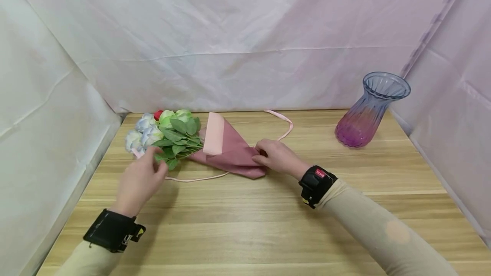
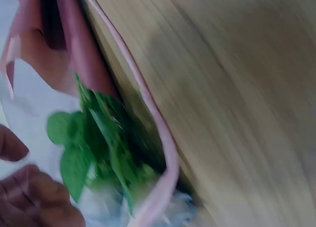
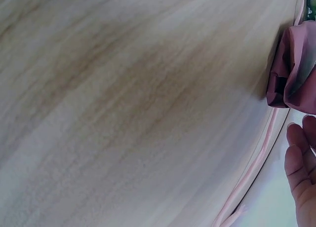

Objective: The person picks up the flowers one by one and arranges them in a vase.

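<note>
A bouquet lies on its side on the table. Its pale blue, green and red flowers (image 1: 149, 129) and green leaves (image 2: 108, 143) point left, out of mauve wrapping paper (image 1: 238, 154) with a light pink fold. A thin pink ribbon (image 1: 195, 179) runs beneath it. Beside the flower heads and leaves is my left hand (image 1: 140, 180); its fingers are loosely bent, the thumb stands apart, and the ribbon passes clear of them in the left wrist view. My right hand (image 1: 281, 156) is at the gathered end of the wrapping, its fingers fairly straight in the right wrist view.
At the back right of the wooden table (image 1: 245, 233) stands a ribbed glass vase (image 1: 364, 114), blue above and purple-pink below. White cloth (image 1: 238, 33) hangs behind the table and along both sides. Part of the ribbon curls behind my right hand.
</note>
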`<move>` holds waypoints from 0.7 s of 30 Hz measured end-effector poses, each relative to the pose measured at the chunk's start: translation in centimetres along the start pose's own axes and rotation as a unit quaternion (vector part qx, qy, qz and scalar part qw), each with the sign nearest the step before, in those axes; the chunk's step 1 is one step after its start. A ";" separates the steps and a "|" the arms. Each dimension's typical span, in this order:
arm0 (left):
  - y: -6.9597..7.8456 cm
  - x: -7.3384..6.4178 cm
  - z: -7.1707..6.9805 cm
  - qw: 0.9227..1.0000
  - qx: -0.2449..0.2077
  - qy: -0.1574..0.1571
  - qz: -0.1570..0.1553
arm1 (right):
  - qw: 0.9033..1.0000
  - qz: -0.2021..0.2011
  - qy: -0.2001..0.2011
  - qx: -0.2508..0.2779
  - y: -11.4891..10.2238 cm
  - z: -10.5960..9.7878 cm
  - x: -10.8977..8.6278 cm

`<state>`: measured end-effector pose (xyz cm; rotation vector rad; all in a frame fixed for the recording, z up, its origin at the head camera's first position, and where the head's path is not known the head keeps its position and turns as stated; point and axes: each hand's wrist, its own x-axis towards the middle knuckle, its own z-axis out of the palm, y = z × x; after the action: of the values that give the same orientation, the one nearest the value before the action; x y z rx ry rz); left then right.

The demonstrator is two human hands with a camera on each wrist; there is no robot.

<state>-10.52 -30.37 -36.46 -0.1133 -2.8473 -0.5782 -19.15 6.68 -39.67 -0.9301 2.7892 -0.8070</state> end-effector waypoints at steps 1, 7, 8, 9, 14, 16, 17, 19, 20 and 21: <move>0.4 0.1 0.3 1.000 -0.005 -0.002 0.019 | 1.000 -0.001 0.000 0.001 0.0 0.0 0.0; 2.8 0.8 1.6 0.994 -0.045 -0.035 0.088 | 1.000 -0.005 0.009 0.001 -0.2 0.0 -0.1; 3.2 1.0 1.8 0.994 -0.050 -0.041 0.092 | 1.000 -0.005 0.011 0.000 -0.2 0.0 -0.1; 3.6 1.1 2.0 0.993 -0.057 -0.047 0.095 | 1.000 -0.005 0.013 -0.002 -0.2 0.0 -0.1; 5.1 1.5 2.8 0.988 -0.070 -0.063 0.121 | 1.000 -0.005 0.017 -0.004 -0.2 -0.1 -0.2; 5.6 1.6 3.1 0.986 -0.072 -0.063 0.134 | 1.000 -0.004 0.017 -0.002 -0.3 -0.2 -0.2; 5.9 1.7 3.3 0.986 -0.071 -0.060 0.141 | 1.000 -0.004 0.017 -0.001 -0.3 -0.2 -0.2; 6.2 1.7 3.5 0.984 -0.071 -0.053 0.155 | 1.000 -0.004 0.016 0.003 -0.4 -0.3 -0.2; 6.4 1.8 3.6 0.983 -0.071 -0.048 0.161 | 1.000 -0.004 0.016 0.005 -0.4 -0.3 -0.2; 6.5 1.8 3.7 0.982 -0.070 -0.044 0.168 | 1.000 -0.004 0.015 0.008 -0.4 -0.3 -0.2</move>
<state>-12.25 -22.86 -36.94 -0.6443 -2.7747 -0.7114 -18.84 6.68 -39.20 -0.9365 2.8021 -0.8490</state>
